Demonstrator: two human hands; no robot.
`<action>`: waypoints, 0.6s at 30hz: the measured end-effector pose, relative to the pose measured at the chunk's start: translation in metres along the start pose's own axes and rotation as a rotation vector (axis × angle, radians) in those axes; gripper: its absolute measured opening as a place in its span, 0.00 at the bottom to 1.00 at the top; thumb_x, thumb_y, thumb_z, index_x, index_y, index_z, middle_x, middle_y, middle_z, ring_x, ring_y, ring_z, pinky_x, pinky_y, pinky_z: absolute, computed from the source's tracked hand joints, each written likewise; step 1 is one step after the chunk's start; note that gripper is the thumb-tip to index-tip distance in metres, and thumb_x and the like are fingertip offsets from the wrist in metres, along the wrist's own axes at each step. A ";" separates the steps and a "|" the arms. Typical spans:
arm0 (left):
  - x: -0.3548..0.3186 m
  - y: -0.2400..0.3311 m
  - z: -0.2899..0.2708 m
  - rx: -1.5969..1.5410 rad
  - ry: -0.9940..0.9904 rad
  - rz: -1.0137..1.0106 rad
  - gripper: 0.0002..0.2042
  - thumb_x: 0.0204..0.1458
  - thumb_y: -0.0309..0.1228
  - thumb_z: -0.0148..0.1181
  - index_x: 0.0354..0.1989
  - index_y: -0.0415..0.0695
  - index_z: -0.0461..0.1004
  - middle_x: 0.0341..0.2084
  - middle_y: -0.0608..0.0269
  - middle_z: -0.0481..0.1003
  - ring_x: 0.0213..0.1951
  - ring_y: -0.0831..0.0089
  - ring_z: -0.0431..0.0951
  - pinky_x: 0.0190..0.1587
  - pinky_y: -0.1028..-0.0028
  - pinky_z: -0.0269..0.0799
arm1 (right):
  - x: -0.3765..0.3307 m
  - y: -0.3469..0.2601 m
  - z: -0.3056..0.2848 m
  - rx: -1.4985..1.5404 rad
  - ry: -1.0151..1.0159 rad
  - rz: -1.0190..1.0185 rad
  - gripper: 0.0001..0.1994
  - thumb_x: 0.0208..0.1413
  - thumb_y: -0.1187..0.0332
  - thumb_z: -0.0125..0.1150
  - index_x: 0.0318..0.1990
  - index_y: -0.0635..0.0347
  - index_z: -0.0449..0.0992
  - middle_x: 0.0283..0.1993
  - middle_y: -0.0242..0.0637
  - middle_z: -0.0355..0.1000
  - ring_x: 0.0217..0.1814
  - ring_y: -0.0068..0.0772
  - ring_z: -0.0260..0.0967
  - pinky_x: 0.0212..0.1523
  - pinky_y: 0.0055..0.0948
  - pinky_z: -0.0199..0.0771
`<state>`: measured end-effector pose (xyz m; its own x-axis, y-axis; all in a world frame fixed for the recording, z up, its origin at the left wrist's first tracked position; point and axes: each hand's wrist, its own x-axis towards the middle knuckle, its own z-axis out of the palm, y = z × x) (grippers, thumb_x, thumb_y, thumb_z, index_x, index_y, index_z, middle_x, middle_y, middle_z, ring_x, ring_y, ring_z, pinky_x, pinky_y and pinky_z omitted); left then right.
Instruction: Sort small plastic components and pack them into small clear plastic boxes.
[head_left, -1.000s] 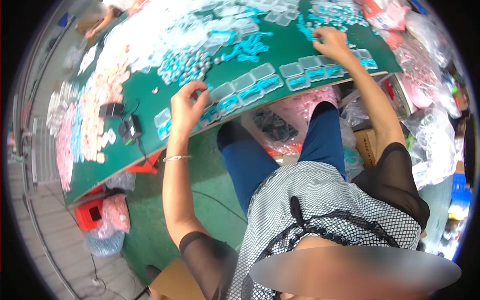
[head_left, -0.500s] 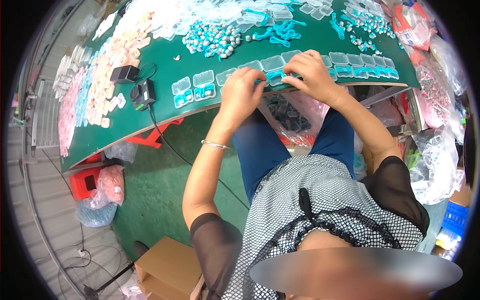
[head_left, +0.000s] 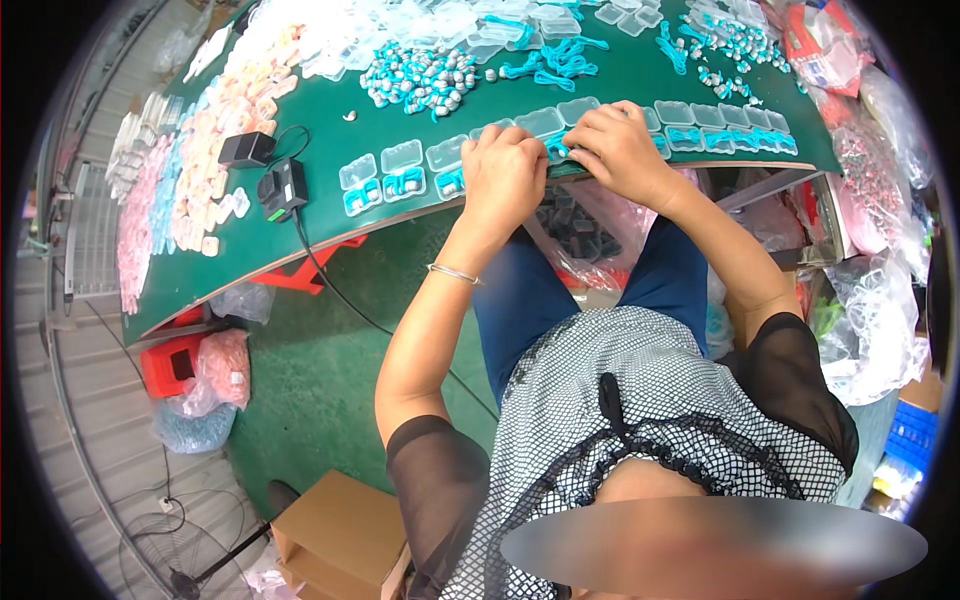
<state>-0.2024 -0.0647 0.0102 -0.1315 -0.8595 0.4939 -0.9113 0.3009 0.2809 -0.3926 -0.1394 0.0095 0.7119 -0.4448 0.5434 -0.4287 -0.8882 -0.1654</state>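
A row of small clear plastic cases (head_left: 403, 157) with raised lids runs along the front edge of the green table (head_left: 330, 110). Several hold teal cords (head_left: 685, 138) with small grey-and-white pieces. My left hand (head_left: 503, 180) is closed over the middle of the row; its fingertips are mostly hidden, so what they hold cannot be made out. Just right of it, my right hand (head_left: 622, 150) bends over the same row, thumb and fingers pinched at a teal cord (head_left: 556, 148) in a case between both hands.
Behind the row lie a heap of teal-and-grey corded pieces (head_left: 420, 75) and loose teal cords (head_left: 560, 62). Black devices with a cable (head_left: 283, 188) sit to the left, beside peach-coloured pieces (head_left: 240, 100). A cardboard box (head_left: 340, 530) stands on the floor.
My left hand has shifted right, closer to my right hand, uncovering a filled case to its left. The left cases have slid slightly left. My right hand has barely moved.
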 end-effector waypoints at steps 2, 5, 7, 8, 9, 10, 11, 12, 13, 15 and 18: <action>0.000 0.000 -0.001 -0.006 -0.003 -0.008 0.02 0.43 0.29 0.65 0.26 0.49 0.78 0.30 0.70 0.77 0.38 0.64 0.73 0.38 0.63 0.62 | 0.001 -0.002 -0.002 0.028 -0.014 0.015 0.06 0.48 0.66 0.65 0.34 0.50 0.77 0.33 0.28 0.69 0.42 0.33 0.67 0.53 0.44 0.57; 0.000 0.000 -0.001 -0.015 -0.006 -0.017 0.02 0.43 0.29 0.65 0.25 0.49 0.78 0.29 0.70 0.77 0.37 0.64 0.73 0.37 0.63 0.62 | 0.001 -0.008 -0.004 -0.053 0.039 -0.060 0.06 0.47 0.67 0.66 0.33 0.51 0.76 0.32 0.28 0.68 0.41 0.33 0.67 0.54 0.45 0.57; 0.000 0.000 -0.001 -0.018 -0.007 -0.019 0.02 0.42 0.29 0.65 0.25 0.49 0.78 0.29 0.70 0.77 0.37 0.64 0.73 0.37 0.63 0.61 | 0.000 -0.012 -0.004 -0.080 0.081 -0.077 0.05 0.47 0.67 0.65 0.32 0.50 0.76 0.31 0.28 0.67 0.40 0.32 0.67 0.55 0.46 0.57; 0.000 0.000 -0.001 -0.014 -0.007 -0.012 0.03 0.42 0.29 0.65 0.25 0.49 0.78 0.28 0.70 0.76 0.36 0.64 0.72 0.37 0.62 0.61 | 0.000 -0.013 -0.004 -0.108 0.123 -0.095 0.05 0.47 0.67 0.64 0.31 0.50 0.75 0.30 0.27 0.67 0.39 0.31 0.67 0.55 0.47 0.57; 0.000 0.000 -0.001 -0.010 -0.006 -0.005 0.03 0.42 0.29 0.65 0.25 0.49 0.77 0.28 0.70 0.76 0.36 0.64 0.72 0.37 0.62 0.61 | 0.000 -0.014 -0.002 -0.107 0.121 -0.097 0.05 0.47 0.67 0.64 0.31 0.50 0.75 0.30 0.27 0.67 0.39 0.31 0.67 0.55 0.47 0.57; 0.001 0.000 -0.002 -0.011 -0.006 -0.006 0.03 0.42 0.29 0.65 0.25 0.49 0.77 0.28 0.70 0.76 0.36 0.64 0.72 0.37 0.62 0.61 | -0.001 -0.014 0.000 -0.150 0.157 -0.121 0.04 0.46 0.68 0.63 0.31 0.50 0.75 0.29 0.27 0.66 0.39 0.30 0.67 0.56 0.48 0.56; 0.001 0.001 -0.003 0.005 -0.016 -0.002 0.03 0.42 0.29 0.65 0.25 0.49 0.77 0.28 0.70 0.76 0.36 0.64 0.72 0.37 0.62 0.61 | -0.002 -0.014 0.001 -0.192 0.194 -0.146 0.03 0.46 0.68 0.62 0.30 0.49 0.74 0.29 0.26 0.66 0.38 0.29 0.67 0.56 0.48 0.56; 0.002 0.002 -0.004 0.020 -0.026 0.002 0.03 0.42 0.29 0.65 0.25 0.49 0.77 0.28 0.70 0.76 0.36 0.64 0.72 0.37 0.61 0.61 | -0.002 -0.014 0.002 -0.193 0.192 -0.146 0.03 0.46 0.68 0.62 0.30 0.49 0.74 0.29 0.26 0.66 0.38 0.29 0.67 0.56 0.48 0.56; 0.002 0.001 -0.004 0.020 -0.024 0.000 0.03 0.42 0.29 0.65 0.25 0.49 0.77 0.28 0.70 0.76 0.36 0.64 0.72 0.37 0.61 0.61 | -0.002 -0.015 0.002 -0.218 0.196 -0.136 0.02 0.46 0.68 0.60 0.29 0.49 0.74 0.29 0.26 0.66 0.38 0.28 0.68 0.56 0.49 0.56; 0.002 0.001 -0.005 0.020 -0.033 0.001 0.03 0.42 0.29 0.65 0.25 0.49 0.77 0.28 0.70 0.76 0.36 0.64 0.73 0.37 0.61 0.61 | -0.003 -0.017 0.003 -0.242 0.199 -0.128 0.02 0.46 0.68 0.59 0.29 0.49 0.74 0.28 0.25 0.66 0.38 0.28 0.68 0.56 0.50 0.56; 0.002 0.001 -0.005 0.023 -0.038 0.012 0.03 0.43 0.29 0.65 0.26 0.49 0.77 0.28 0.70 0.76 0.36 0.64 0.73 0.37 0.61 0.61 | -0.006 -0.021 0.003 -0.262 0.203 -0.108 0.01 0.46 0.67 0.59 0.28 0.49 0.74 0.28 0.25 0.66 0.38 0.28 0.68 0.56 0.51 0.56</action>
<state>-0.2013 -0.0639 0.0156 -0.1566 -0.8711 0.4655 -0.9181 0.3021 0.2564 -0.3859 -0.1184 0.0072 0.6471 -0.2942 0.7033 -0.5034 -0.8577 0.1045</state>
